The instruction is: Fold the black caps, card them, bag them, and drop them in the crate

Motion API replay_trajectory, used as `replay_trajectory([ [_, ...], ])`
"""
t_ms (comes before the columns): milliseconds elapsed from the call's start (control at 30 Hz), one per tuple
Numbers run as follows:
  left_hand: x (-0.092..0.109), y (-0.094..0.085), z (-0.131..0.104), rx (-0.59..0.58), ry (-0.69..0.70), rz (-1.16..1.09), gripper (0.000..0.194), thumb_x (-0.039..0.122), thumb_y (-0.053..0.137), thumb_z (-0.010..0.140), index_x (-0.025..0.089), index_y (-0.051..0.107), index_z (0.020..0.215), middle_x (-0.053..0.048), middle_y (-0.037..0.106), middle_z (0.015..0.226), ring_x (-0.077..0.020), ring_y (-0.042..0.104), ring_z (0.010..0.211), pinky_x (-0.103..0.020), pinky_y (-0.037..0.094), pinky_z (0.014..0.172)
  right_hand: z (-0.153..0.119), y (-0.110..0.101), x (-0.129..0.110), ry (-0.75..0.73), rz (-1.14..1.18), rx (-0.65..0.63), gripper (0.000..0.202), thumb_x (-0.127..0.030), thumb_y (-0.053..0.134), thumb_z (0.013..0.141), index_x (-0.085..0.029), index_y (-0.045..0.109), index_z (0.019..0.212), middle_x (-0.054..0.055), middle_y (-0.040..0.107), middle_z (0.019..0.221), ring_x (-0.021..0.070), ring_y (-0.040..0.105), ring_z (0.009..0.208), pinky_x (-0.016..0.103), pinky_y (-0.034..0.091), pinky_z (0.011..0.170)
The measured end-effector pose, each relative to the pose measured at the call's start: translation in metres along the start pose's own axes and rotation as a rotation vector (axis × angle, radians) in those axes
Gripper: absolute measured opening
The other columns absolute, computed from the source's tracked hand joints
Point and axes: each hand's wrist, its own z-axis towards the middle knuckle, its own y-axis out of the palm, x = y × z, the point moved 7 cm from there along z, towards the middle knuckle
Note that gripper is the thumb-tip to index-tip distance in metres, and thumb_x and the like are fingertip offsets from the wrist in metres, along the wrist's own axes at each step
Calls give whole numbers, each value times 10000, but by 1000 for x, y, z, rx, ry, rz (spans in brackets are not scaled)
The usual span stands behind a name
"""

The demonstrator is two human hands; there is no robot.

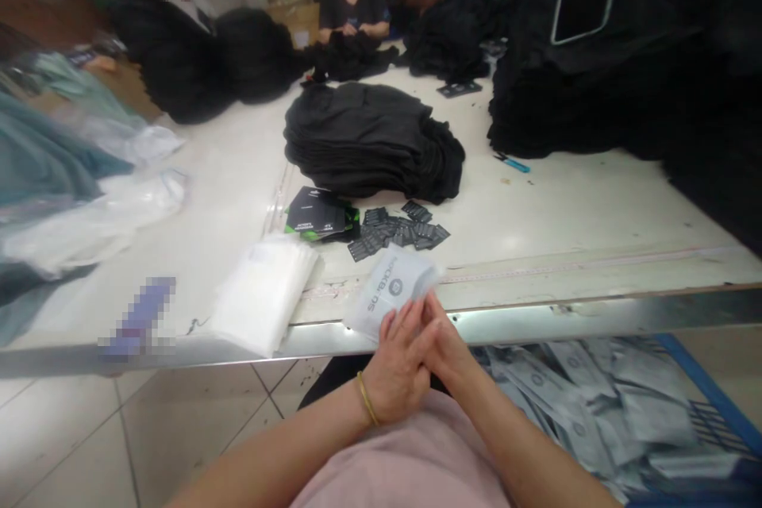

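Note:
A frosted plastic packet printed with dark lettering lies at the table's front edge, slightly over it. My left hand, with a yellow bangle at the wrist, presses on the packet's near right corner. Against it, my right hand touches the same corner, its fingers partly covered by the left ones. Left of the packet is a stack of whitish plastic bags. Just beyond are black cards with green edges and a scatter of small dark labels.
Folded black garments are piled mid-table, with larger black piles at right. A blue snipper lies near them. Filled packets fill a blue crate below right. A person works across the table.

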Motion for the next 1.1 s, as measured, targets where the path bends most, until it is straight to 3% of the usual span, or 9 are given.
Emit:
replay_trajectory([
  [67, -16, -11, 4, -9, -64, -23, 723, 370, 424, 854, 227, 9, 1429, -120, 103, 1494, -294, 117, 1362, -507, 209, 1061, 4, -15, -10, 21, -15, 51, 528, -596, 333, 820, -249, 551, 1153, 51, 620, 1135, 248, 530, 1084, 427, 454, 857],
  [200, -40, -11, 12, -185, -121, 109, 596, 510, 413, 844, 296, 260, 1379, -51, 285, 1449, -302, 189, 1335, -535, 179, 1048, 11, -73, -20, 111, -303, 323, 259, -409, 580, 719, -181, 639, 828, 41, 653, 733, 181, 589, 664, 312, 495, 602],
  [333, -44, -18, 45, -199, -129, 153, 461, 574, 457, 799, 327, 529, 1182, -40, 498, 1275, -275, 431, 1158, -498, 290, 972, 17, -107, -27, 146, -295, 461, 208, -362, 550, 724, -167, 592, 786, 56, 636, 783, 111, 527, 509, 247, 445, 432],
  [467, -62, -26, 100, -118, -236, 157, 322, 398, 431, 862, 250, 594, 1098, -62, 575, 1137, -231, 499, 1060, -415, 359, 911, 35, -102, -30, 161, -279, 421, 218, -378, 558, 716, -162, 567, 686, 2, 566, 526, 91, 460, 372, 209, 346, 323],
  [600, -79, 2, 130, -315, -248, 111, 259, 326, 465, 838, 170, 664, 893, -67, 654, 927, -200, 577, 897, -310, 425, 806, 43, -93, -27, 149, -284, 429, 245, -395, 510, 753, -183, 506, 630, -68, 432, 359, 70, 359, 282, 191, 259, 291],
  [833, -113, -14, 129, -200, -451, 153, 301, 286, 368, 885, 134, 628, 877, -105, 659, 901, -202, 599, 870, -293, 427, 762, -27, -44, 11, 281, -274, 217, 260, -382, 540, 728, -191, 491, 558, -61, 462, 381, 71, 369, 288, 189, 246, 284],
  [933, -88, -17, 131, -144, -454, 114, 310, 281, 343, 897, 140, 616, 854, -94, 656, 868, -198, 597, 854, -296, 428, 757, -46, -49, 6, 180, -244, 282, 213, -403, 574, 716, -191, 562, 724, -7, 621, 625, 118, 552, 501, 218, 422, 416],
  [1033, -24, -18, 140, -30, -245, -75, 268, 297, 377, 895, 158, 604, 859, -52, 650, 858, -171, 581, 858, -280, 428, 791, -52, -78, -20, -29, -195, 445, 368, -411, 598, 722, -201, 547, 1020, 45, 667, 978, 194, 613, 870, 298, 506, 715],
  [1100, 12, -27, 142, 66, -81, -178, 235, 312, 431, 879, 158, 580, 975, -50, 638, 974, -166, 552, 948, -286, 409, 869, -65, -106, -33, -39, -154, 537, 420, -441, 597, 721, -201, 537, 1061, 55, 663, 1038, 229, 604, 942, 351, 497, 794],
])
